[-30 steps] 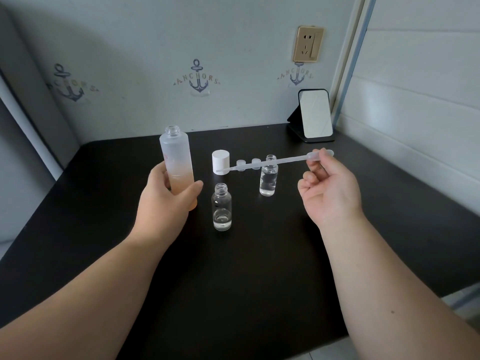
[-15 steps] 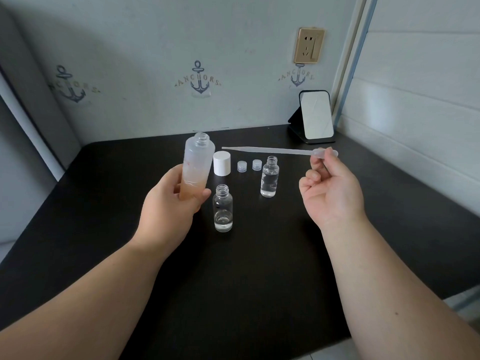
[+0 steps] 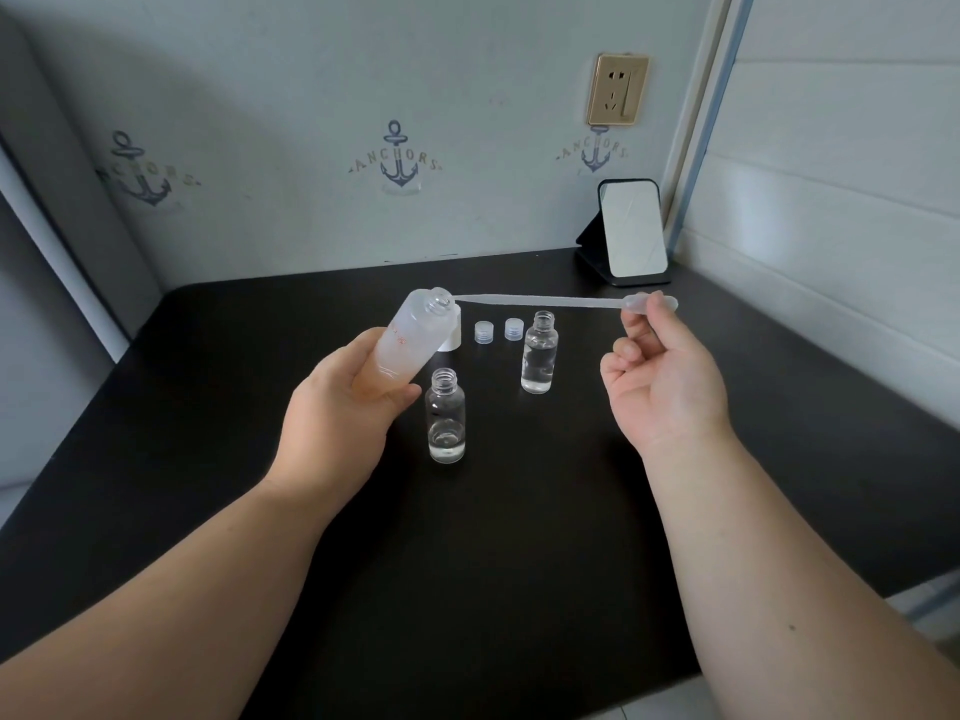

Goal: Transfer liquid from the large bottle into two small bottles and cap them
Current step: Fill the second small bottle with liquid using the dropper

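My left hand [image 3: 337, 407] grips the large frosted bottle [image 3: 413, 337] and holds it lifted, tilted with its open mouth pointing up and to the right. My right hand [image 3: 662, 381] pinches the bulb of a clear plastic pipette [image 3: 545, 302]; the pipette lies level, and its tip is at the large bottle's mouth. Two small clear bottles stand open on the black table: the near one [image 3: 445, 423] holds a little liquid, the far one [image 3: 538, 353] holds more. Two small caps [image 3: 482, 332] [image 3: 514, 328] sit behind them. The large white cap [image 3: 452, 337] is partly hidden behind the large bottle.
A small standing mirror [image 3: 631, 228] is at the back right corner of the black table [image 3: 493, 537]. Walls close in at the back and right, with a power socket [image 3: 617, 89] above the mirror.
My left hand has lifted the large bottle and tilted it to the right. My right hand has raised the pipette and brought its tip to the bottle's mouth.
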### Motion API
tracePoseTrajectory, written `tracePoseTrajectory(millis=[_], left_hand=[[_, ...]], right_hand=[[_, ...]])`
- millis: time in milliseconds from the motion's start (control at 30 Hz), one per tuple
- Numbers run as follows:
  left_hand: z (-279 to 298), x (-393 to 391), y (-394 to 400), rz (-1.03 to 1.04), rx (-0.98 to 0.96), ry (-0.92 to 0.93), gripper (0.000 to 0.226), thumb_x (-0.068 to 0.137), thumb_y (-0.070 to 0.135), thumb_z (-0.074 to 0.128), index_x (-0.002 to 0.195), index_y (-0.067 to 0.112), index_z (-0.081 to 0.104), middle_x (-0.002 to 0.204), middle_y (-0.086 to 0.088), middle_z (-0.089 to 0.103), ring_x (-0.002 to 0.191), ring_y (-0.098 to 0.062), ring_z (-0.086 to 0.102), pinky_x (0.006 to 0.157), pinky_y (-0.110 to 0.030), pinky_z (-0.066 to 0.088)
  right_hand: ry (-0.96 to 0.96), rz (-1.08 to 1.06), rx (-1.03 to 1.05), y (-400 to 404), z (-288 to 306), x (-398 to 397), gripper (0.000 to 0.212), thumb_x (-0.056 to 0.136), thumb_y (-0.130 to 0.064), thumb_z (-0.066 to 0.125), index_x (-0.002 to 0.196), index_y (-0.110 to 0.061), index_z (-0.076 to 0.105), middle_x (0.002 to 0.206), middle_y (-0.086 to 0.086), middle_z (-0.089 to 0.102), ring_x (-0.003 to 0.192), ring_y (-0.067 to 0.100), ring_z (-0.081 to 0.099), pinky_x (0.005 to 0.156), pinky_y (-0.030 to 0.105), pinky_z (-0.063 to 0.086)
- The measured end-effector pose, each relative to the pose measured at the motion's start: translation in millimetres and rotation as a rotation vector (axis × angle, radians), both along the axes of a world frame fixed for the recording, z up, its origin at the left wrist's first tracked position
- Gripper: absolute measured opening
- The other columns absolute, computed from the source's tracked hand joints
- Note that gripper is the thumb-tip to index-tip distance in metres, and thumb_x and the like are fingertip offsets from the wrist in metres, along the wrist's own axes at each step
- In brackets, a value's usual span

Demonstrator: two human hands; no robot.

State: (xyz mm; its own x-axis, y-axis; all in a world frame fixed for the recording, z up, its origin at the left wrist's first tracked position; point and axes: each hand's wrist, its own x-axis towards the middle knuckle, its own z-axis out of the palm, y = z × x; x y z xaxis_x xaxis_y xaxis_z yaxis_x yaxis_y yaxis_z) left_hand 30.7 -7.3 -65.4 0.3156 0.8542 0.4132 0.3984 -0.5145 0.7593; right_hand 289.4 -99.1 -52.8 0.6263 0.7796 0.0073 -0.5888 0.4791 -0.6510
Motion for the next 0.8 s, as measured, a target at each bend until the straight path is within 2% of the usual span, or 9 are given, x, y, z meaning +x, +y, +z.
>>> tracePoseTrajectory(millis=[100, 233, 300, 433, 533, 600, 667, 800], left_hand=[[-3, -2, 4, 0.032, 0.007, 0.002, 0.044, 0.087, 0.025, 0.074, 0.106, 0.06, 0.055, 0.097, 0.022, 0.062, 0.095, 0.007, 0.054, 0.072, -0.02, 0.039], [-6, -4, 8, 0.082, 0.047, 0.037, 0.041, 0.086, 0.022, 0.073, 0.113, 0.049, 0.06, 0.097, 0.018, 0.059, 0.095, 0.003, 0.053, 0.072, -0.019, 0.038], [-6, -5, 9, 0.108, 0.056, 0.047, 0.043, 0.085, 0.02, 0.074, 0.118, 0.045, 0.062, 0.099, 0.019, 0.059, 0.098, -0.001, 0.053, 0.079, -0.021, 0.042], [-8, -4, 10, 0.158, 0.087, 0.115, 0.054, 0.084, 0.018, 0.078, 0.131, 0.038, 0.061, 0.116, 0.014, 0.06, 0.116, -0.019, 0.052, 0.1, -0.039, 0.045], [-10, -4, 10, 0.159, 0.13, 0.126, 0.059, 0.083, 0.016, 0.08, 0.136, 0.034, 0.06, 0.12, 0.017, 0.057, 0.12, -0.019, 0.048, 0.1, -0.031, 0.037], [-12, -3, 10, 0.161, 0.167, 0.149, 0.06, 0.082, 0.015, 0.08, 0.135, 0.034, 0.061, 0.118, 0.02, 0.054, 0.119, -0.018, 0.047, 0.098, -0.026, 0.032], [-11, -3, 9, 0.158, 0.187, 0.159, 0.06, 0.081, 0.015, 0.081, 0.135, 0.034, 0.061, 0.117, 0.023, 0.052, 0.119, -0.017, 0.047, 0.098, -0.024, 0.03], [-11, -1, 8, 0.15, 0.21, 0.175, 0.061, 0.081, 0.013, 0.081, 0.135, 0.032, 0.062, 0.117, 0.023, 0.051, 0.12, -0.019, 0.047, 0.099, -0.024, 0.029]], right_hand=[[0.005, -0.016, -0.004, 0, 1, 1, 0.03, 0.097, -0.022, 0.069, 0.068, -0.025, 0.077, 0.085, -0.007, 0.072, 0.053, 0.008, 0.043, 0.054, 0.018, 0.039], [0.011, -0.046, -0.015, 0, 0, 2, 0.029, 0.095, -0.02, 0.071, 0.067, -0.025, 0.078, 0.083, -0.006, 0.072, 0.052, 0.009, 0.043, 0.054, 0.018, 0.039], [0.006, -0.051, -0.011, 1, -1, 2, 0.027, 0.095, -0.019, 0.071, 0.069, -0.024, 0.078, 0.084, -0.004, 0.072, 0.052, 0.009, 0.043, 0.053, 0.018, 0.039], [-0.076, -0.027, -0.011, 1, -2, 2, 0.022, 0.095, -0.017, 0.069, 0.075, -0.022, 0.077, 0.087, -0.002, 0.072, 0.052, 0.008, 0.043, 0.054, 0.018, 0.039], [-0.168, 0.018, -0.009, 2, -2, 1, 0.018, 0.093, -0.015, 0.069, 0.078, -0.02, 0.078, 0.085, -0.002, 0.073, 0.053, 0.007, 0.045, 0.054, 0.017, 0.039], [-0.206, 0.043, -0.004, 2, -2, 0, 0.007, 0.091, -0.012, 0.071, 0.087, -0.011, 0.076, 0.085, 0.001, 0.074, 0.054, 0.008, 0.046, 0.054, 0.017, 0.04], [-0.239, 0.071, 0.001, 2, -2, -1, 0.006, 0.091, -0.009, 0.071, 0.093, -0.005, 0.073, 0.086, 0.004, 0.074, 0.055, 0.008, 0.048, 0.055, 0.017, 0.041], [-0.277, 0.114, -0.024, 2, -3, -6, 0.008, 0.089, -0.004, 0.073, 0.093, -0.008, 0.078, 0.092, 0.011, 0.075, 0.064, 0.009, 0.062, 0.059, 0.018, 0.048]])
